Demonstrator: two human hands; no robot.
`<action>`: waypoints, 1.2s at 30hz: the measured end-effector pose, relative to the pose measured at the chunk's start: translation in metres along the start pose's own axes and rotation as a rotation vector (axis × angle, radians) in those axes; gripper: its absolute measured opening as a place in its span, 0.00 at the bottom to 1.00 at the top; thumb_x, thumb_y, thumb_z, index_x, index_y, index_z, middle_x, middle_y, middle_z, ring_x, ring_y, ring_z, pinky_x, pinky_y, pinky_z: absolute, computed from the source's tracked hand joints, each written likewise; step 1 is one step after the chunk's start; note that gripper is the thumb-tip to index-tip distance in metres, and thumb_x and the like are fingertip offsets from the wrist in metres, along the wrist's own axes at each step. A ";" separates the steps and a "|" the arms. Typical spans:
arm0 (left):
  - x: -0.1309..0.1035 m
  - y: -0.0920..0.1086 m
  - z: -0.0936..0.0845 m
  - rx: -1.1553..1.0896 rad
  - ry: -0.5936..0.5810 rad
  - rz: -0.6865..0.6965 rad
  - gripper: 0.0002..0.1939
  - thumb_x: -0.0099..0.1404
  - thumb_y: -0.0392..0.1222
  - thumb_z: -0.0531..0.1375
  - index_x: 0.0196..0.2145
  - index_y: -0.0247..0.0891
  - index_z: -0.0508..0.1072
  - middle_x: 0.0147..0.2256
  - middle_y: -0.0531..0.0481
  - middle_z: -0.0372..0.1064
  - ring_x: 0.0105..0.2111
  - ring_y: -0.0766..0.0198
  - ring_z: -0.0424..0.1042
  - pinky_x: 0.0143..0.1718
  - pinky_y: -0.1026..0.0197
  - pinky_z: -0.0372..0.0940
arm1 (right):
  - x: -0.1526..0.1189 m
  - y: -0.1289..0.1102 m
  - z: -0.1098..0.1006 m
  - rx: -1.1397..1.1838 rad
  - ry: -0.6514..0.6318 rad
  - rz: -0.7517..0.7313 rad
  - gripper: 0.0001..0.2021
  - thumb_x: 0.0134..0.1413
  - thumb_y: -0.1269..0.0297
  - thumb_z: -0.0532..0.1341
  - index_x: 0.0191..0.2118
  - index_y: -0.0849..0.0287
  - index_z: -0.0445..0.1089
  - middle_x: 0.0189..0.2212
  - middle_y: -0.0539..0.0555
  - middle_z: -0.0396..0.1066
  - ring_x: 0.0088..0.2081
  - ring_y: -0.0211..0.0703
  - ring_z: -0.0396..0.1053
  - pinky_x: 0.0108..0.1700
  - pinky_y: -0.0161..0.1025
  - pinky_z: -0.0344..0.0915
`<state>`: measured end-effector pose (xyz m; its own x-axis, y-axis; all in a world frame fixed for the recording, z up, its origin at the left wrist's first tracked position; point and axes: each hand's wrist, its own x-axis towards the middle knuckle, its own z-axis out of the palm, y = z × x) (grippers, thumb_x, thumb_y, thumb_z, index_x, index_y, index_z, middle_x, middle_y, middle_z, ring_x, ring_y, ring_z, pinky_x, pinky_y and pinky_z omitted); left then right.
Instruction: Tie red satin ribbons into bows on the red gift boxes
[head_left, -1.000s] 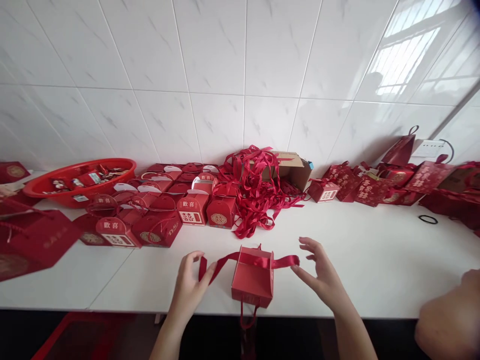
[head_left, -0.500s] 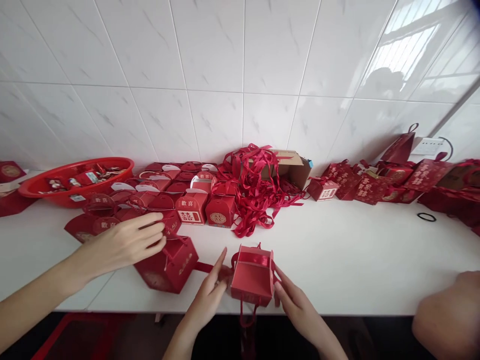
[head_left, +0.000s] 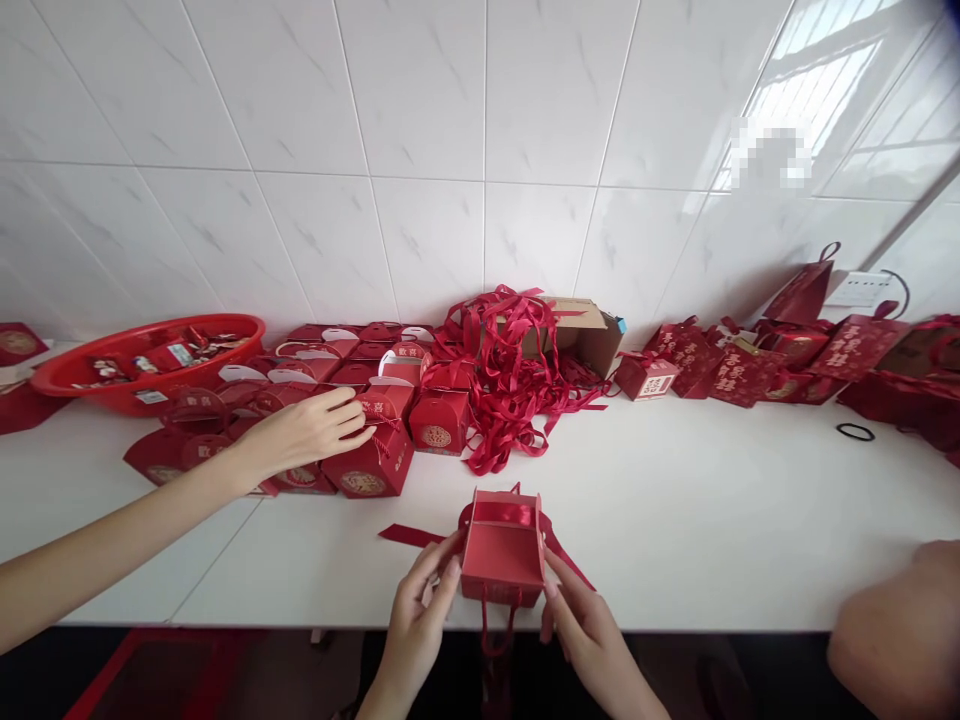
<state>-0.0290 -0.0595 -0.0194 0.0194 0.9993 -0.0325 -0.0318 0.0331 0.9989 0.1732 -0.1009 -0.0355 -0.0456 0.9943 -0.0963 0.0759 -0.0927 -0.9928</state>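
Observation:
A small red gift box (head_left: 504, 562) stands near the table's front edge with its top open. A red ribbon (head_left: 506, 513) crosses the inside of it, its tails lying out on both sides, and a cord handle hangs down in front. My left hand (head_left: 424, 600) holds the box's left side, thumb toward the front corner. On the right side, my right hand (head_left: 581, 605) grips it with fingers against the wall. To the left, a co-worker's hand (head_left: 322, 430) holds the cord of a closed red box (head_left: 367, 465) at the front of the rows.
Rows of red boxes (head_left: 315, 355) stand by the wall. Beside them are a red basin (head_left: 150, 395) of wrapped sweets, a heap of red ribbons (head_left: 510, 380) and a cardboard box (head_left: 600, 345). Decorated red boxes (head_left: 739, 370) and a black ring (head_left: 855, 432) lie to the right.
The co-worker's hand has carried its closed box back and right, up to the rows. My left hand has shifted closer around my box, which has barely moved.

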 end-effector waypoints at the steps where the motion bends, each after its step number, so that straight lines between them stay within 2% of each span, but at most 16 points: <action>1: 0.001 -0.003 0.001 -0.028 -0.012 -0.030 0.24 0.59 0.54 0.60 0.49 0.37 0.73 0.23 0.53 0.62 0.22 0.68 0.60 0.23 0.66 0.59 | 0.000 0.001 0.001 0.012 -0.054 0.034 0.31 0.61 0.46 0.49 0.65 0.56 0.51 0.20 0.48 0.65 0.22 0.37 0.59 0.26 0.35 0.58; 4: 0.004 -0.008 0.006 -0.131 0.002 -0.141 0.30 0.60 0.56 0.59 0.55 0.36 0.67 0.19 0.57 0.56 0.19 0.69 0.56 0.20 0.66 0.56 | 0.004 0.006 0.007 0.122 -0.124 0.142 0.35 0.61 0.43 0.46 0.67 0.56 0.39 0.16 0.46 0.64 0.16 0.34 0.55 0.19 0.32 0.53; 6: 0.005 -0.007 0.008 -0.234 0.072 -0.184 0.33 0.59 0.53 0.61 0.59 0.40 0.61 0.23 0.55 0.63 0.21 0.68 0.60 0.21 0.66 0.58 | 0.009 0.009 0.011 0.280 -0.045 0.174 0.37 0.60 0.43 0.49 0.67 0.56 0.37 0.14 0.43 0.61 0.14 0.32 0.51 0.16 0.29 0.47; 8: 0.006 -0.002 0.008 -0.400 0.120 -0.184 0.34 0.59 0.48 0.63 0.60 0.47 0.57 0.35 0.49 0.70 0.29 0.64 0.68 0.26 0.65 0.62 | 0.014 0.011 0.013 0.515 0.105 0.153 0.37 0.57 0.47 0.56 0.66 0.53 0.42 0.16 0.42 0.60 0.15 0.29 0.49 0.16 0.27 0.47; 9: 0.007 0.002 0.006 -0.507 0.126 -0.184 0.32 0.60 0.45 0.62 0.59 0.50 0.58 0.41 0.47 0.70 0.34 0.61 0.71 0.29 0.63 0.64 | 0.016 0.011 0.012 0.643 0.174 0.132 0.35 0.55 0.50 0.60 0.65 0.51 0.47 0.19 0.42 0.61 0.16 0.28 0.50 0.17 0.26 0.50; 11: 0.010 0.009 0.000 -0.730 0.133 -0.225 0.22 0.63 0.42 0.59 0.54 0.49 0.64 0.46 0.46 0.69 0.41 0.56 0.72 0.33 0.59 0.67 | 0.020 0.010 0.007 0.876 0.246 0.108 0.30 0.52 0.57 0.65 0.60 0.48 0.58 0.27 0.44 0.67 0.19 0.26 0.56 0.22 0.25 0.58; 13: 0.015 0.015 -0.008 -0.907 0.196 -0.295 0.12 0.66 0.40 0.53 0.46 0.42 0.71 0.44 0.45 0.70 0.41 0.55 0.73 0.32 0.58 0.68 | 0.023 0.008 -0.001 1.074 0.225 0.144 0.24 0.49 0.62 0.67 0.54 0.48 0.66 0.39 0.47 0.71 0.24 0.26 0.63 0.27 0.26 0.65; 16: 0.022 0.022 -0.020 -1.040 0.360 -0.341 0.12 0.68 0.36 0.50 0.37 0.37 0.73 0.36 0.46 0.72 0.37 0.57 0.75 0.27 0.63 0.68 | 0.030 0.004 -0.014 1.344 0.149 0.248 0.18 0.49 0.67 0.67 0.48 0.52 0.70 0.49 0.51 0.70 0.30 0.29 0.69 0.31 0.28 0.69; 18: 0.025 0.027 -0.025 -1.071 0.415 -0.316 0.13 0.69 0.34 0.49 0.36 0.37 0.74 0.32 0.48 0.72 0.34 0.61 0.75 0.23 0.66 0.66 | 0.035 0.001 -0.021 1.480 0.160 0.295 0.15 0.50 0.71 0.65 0.46 0.54 0.71 0.47 0.51 0.72 0.30 0.29 0.70 0.31 0.28 0.70; 21: 0.027 0.034 -0.027 -1.068 0.453 -0.281 0.14 0.69 0.32 0.48 0.38 0.37 0.74 0.30 0.49 0.73 0.30 0.64 0.75 0.20 0.69 0.65 | 0.044 -0.008 -0.030 1.608 0.234 0.318 0.11 0.53 0.75 0.62 0.42 0.56 0.70 0.38 0.48 0.76 0.28 0.29 0.71 0.28 0.27 0.69; 24: 0.028 0.039 -0.026 -1.046 0.512 -0.282 0.13 0.67 0.30 0.50 0.37 0.37 0.74 0.27 0.51 0.72 0.28 0.64 0.75 0.19 0.69 0.64 | 0.049 -0.023 -0.037 1.679 0.222 0.289 0.08 0.51 0.77 0.61 0.36 0.57 0.69 0.29 0.46 0.74 0.25 0.28 0.68 0.25 0.26 0.67; 27: 0.027 0.038 -0.024 -1.028 0.519 -0.297 0.12 0.67 0.29 0.51 0.37 0.36 0.74 0.26 0.51 0.71 0.27 0.64 0.75 0.19 0.69 0.65 | 0.050 -0.031 -0.038 1.574 0.160 0.268 0.07 0.48 0.77 0.63 0.29 0.58 0.67 0.23 0.44 0.68 0.20 0.27 0.62 0.20 0.26 0.61; 30: 0.025 0.032 -0.024 -1.025 0.518 -0.330 0.12 0.67 0.29 0.50 0.37 0.35 0.73 0.26 0.51 0.72 0.28 0.63 0.76 0.18 0.68 0.65 | 0.047 -0.024 -0.029 1.241 0.137 0.262 0.07 0.47 0.70 0.66 0.25 0.60 0.66 0.18 0.43 0.60 0.16 0.27 0.53 0.16 0.27 0.52; 33: 0.024 0.025 -0.025 -1.030 0.526 -0.357 0.11 0.67 0.29 0.51 0.34 0.35 0.72 0.26 0.51 0.72 0.28 0.62 0.76 0.18 0.68 0.65 | 0.043 -0.009 -0.016 0.760 0.185 0.153 0.12 0.51 0.56 0.64 0.30 0.61 0.70 0.16 0.43 0.56 0.16 0.27 0.50 0.17 0.29 0.47; 36: 0.024 0.022 -0.025 -1.021 0.524 -0.355 0.10 0.66 0.29 0.52 0.33 0.36 0.72 0.27 0.50 0.72 0.28 0.62 0.76 0.18 0.67 0.65 | 0.040 -0.003 -0.007 0.384 0.206 0.058 0.20 0.54 0.46 0.59 0.35 0.62 0.70 0.14 0.43 0.56 0.16 0.29 0.50 0.19 0.30 0.48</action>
<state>-0.0543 -0.0345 0.0009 -0.2141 0.8094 -0.5469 -0.8890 0.0706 0.4525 0.1785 -0.0600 -0.0358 0.1507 0.9729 -0.1755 -0.3047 -0.1231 -0.9444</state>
